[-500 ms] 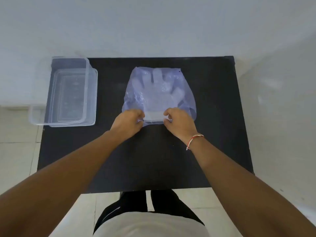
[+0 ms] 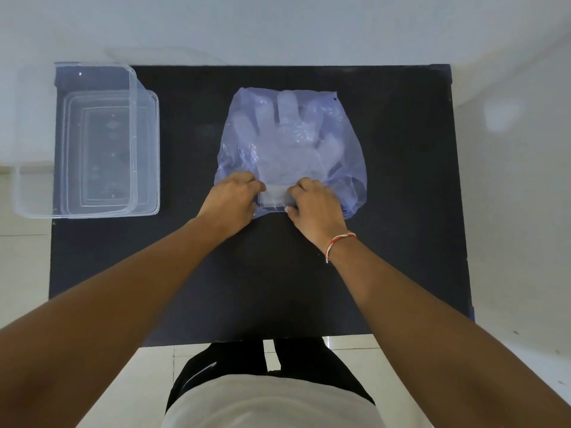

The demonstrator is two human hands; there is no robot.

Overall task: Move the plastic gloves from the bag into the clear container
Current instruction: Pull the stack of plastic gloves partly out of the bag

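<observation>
No writing I can read anywhere; the embossed marks on the floor of the container [image 2: 92, 143] are too faint to make out. The gloves [image 2: 287, 140] sit inside the bag [image 2: 349, 168], a pale stack with finger shapes fanned toward the far side, blurred by the crinkled, bluish film over them, so I can't count them. My left hand [image 2: 231, 199] pinches the bag's near edge on the left, my right hand [image 2: 315, 205] pinches it on the right, a whitish strip showing between them; my fingertips are curled under, so just what they catch is hidden. The bag lies mid-table on the matte black table [image 2: 401, 242]. The container, clear rigid plastic, rectangular with rounded corners, stands at the far left, overhanging the table's left edge. A red-and-white thread [image 2: 336, 244] rings my right wrist.
</observation>
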